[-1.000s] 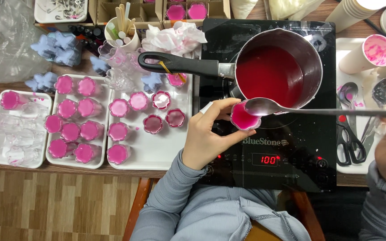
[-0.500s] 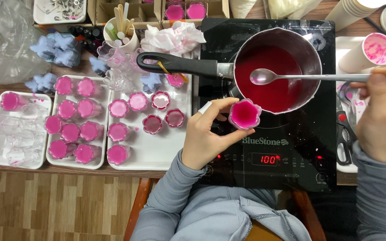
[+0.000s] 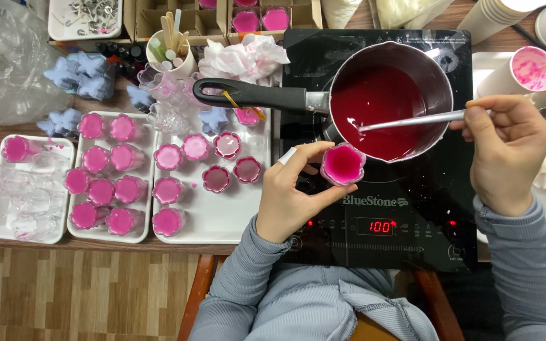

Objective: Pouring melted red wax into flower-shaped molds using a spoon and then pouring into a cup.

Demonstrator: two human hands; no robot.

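Note:
My left hand (image 3: pixel 289 192) holds a small flower-shaped clear cup (image 3: pixel 342 163) filled with pink liquid, just in front of the steel saucepan (image 3: pixel 440 76). The pan stands on a black induction cooktop (image 3: pixel 412 202) and holds dark red liquid (image 3: pixel 380 104). My right hand (image 3: pixel 510 148) grips the handle of a long metal spoon (image 3: pixel 412 120); its bowl dips into the red liquid near the pan's front left. The pan's black handle (image 3: pixel 251 95) points left.
Left of the cooktop, white trays (image 3: pixel 216 218) carry several pink-filled flower cups (image 3: pixel 99 189). Blue flower shapes (image 3: pixel 77 69), a cup of sticks (image 3: pixel 172 47), crumpled tissue (image 3: pixel 244 53) and a plastic bag (image 3: pixel 4 57) lie behind. Paper cups (image 3: pixel 519 72) stand at right.
The spoon went from above the held cup back over the pan and now dips into the red liquid. My right hand moved left and inward. The left hand kept the cup nearly still.

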